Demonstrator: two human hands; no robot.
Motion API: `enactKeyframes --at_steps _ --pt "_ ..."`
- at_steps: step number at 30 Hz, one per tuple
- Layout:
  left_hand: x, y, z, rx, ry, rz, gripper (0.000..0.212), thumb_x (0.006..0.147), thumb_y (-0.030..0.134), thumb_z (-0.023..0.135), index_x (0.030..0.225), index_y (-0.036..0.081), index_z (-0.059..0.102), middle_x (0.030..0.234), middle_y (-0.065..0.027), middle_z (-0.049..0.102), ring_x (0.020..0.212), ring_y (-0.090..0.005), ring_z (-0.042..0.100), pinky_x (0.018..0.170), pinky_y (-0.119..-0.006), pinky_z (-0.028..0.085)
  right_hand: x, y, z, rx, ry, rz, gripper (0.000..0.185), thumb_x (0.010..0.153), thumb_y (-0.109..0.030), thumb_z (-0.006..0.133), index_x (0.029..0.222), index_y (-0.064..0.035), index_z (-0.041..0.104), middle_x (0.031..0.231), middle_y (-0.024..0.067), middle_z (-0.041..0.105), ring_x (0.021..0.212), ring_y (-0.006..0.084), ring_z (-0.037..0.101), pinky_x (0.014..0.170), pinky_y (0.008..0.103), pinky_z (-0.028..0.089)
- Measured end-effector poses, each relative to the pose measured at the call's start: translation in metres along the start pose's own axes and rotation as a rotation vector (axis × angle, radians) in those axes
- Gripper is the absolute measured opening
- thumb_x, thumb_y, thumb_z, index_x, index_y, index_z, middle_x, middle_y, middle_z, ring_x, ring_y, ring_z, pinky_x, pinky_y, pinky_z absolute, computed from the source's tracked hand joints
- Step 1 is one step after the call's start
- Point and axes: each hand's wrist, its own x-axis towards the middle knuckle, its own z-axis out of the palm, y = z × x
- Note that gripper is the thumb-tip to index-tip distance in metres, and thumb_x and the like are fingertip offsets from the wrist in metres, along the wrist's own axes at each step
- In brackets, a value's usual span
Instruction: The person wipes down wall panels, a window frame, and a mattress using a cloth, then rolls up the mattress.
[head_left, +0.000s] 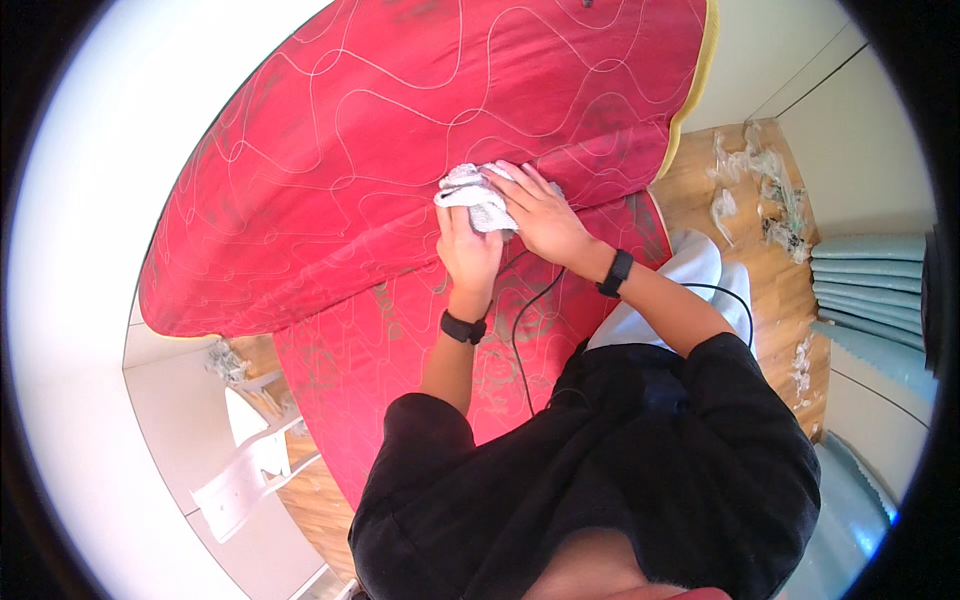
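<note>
A crumpled white cloth (491, 214) is held between my two hands, close to the lower part of a red quilted mattress (405, 157) that rises in front of me. From below, my left hand (469, 251) grips the cloth, with the fingers partly hidden behind its folds. My right hand (544, 214) lies over the cloth's right side, fingers stretched out across it. Pale looping stitch lines and dark smudges cover the red fabric. Below the hands spreads another red quilted surface (352, 367) with green printed markings. Each wrist wears a black band.
A thin black cable (516, 330) hangs near my left forearm. White plastic scraps (750, 161) litter the wooden floor (694, 161) at right. Pale blue-green folded panels (866, 277) are stacked at the right wall. A white chair (240, 480) stands at left.
</note>
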Motion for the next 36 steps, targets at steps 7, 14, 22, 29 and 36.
enactKeyframes --at_steps 7,14,22,29,36 --pt "-0.003 0.035 0.049 0.026 -0.325 -0.012 0.048 0.070 0.011 0.059 0.117 0.011 0.047 0.124 -0.0156 0.043 0.085 -0.0364 0.058 0.066 -0.041 0.051 -0.049 0.034 -0.026 -0.159 -0.043 0.165 0.049 0.066 -0.002 0.054 0.115 0.0016 0.048 0.132 0.0139 0.038 0.126 0.0363 0.029 0.104 0.0491 0.023" --pt "0.023 0.102 0.126 -0.115 -0.425 0.214 0.030 0.071 0.010 0.056 0.099 0.002 0.051 0.103 -0.0181 0.051 0.062 -0.0341 0.059 0.054 -0.042 0.050 -0.081 0.077 -0.078 -0.291 0.113 0.507 0.040 0.068 0.003 0.051 0.108 0.0031 0.049 0.115 0.0196 0.048 0.110 0.0380 0.043 0.093 0.0457 0.036" --pt "0.025 0.086 0.096 -0.134 -0.502 0.143 0.029 0.072 0.013 0.058 0.099 0.003 0.055 0.094 -0.0158 0.056 0.072 -0.0350 0.059 0.062 -0.042 0.049 -0.061 0.059 -0.083 -0.195 0.045 0.572 0.021 0.069 -0.004 0.052 0.089 0.0013 0.051 0.097 0.0169 0.053 0.074 0.0371 0.057 0.064 0.0448 0.048" --pt "0.013 0.025 0.011 0.025 -0.555 0.030 0.036 0.075 0.017 0.064 0.106 0.000 0.055 0.100 -0.0166 0.057 0.085 -0.0340 0.059 0.070 -0.039 0.049 -0.026 0.023 -0.033 0.077 0.017 0.303 0.021 0.069 -0.005 0.053 0.089 -0.0007 0.056 0.102 0.0128 0.054 0.071 0.0329 0.059 0.060 0.0425 0.050" --pt "0.022 0.019 -0.028 -0.021 -0.472 -0.083 0.025 0.076 0.021 0.063 0.091 0.001 0.059 0.084 -0.0136 0.059 0.071 -0.0300 0.059 0.061 -0.036 0.046 -0.005 0.009 -0.025 0.462 -0.012 0.318 0.018 0.071 -0.012 0.050 0.083 0.0004 0.055 0.085 0.0182 0.057 0.076 0.0363 0.057 0.066 0.0436 0.047"
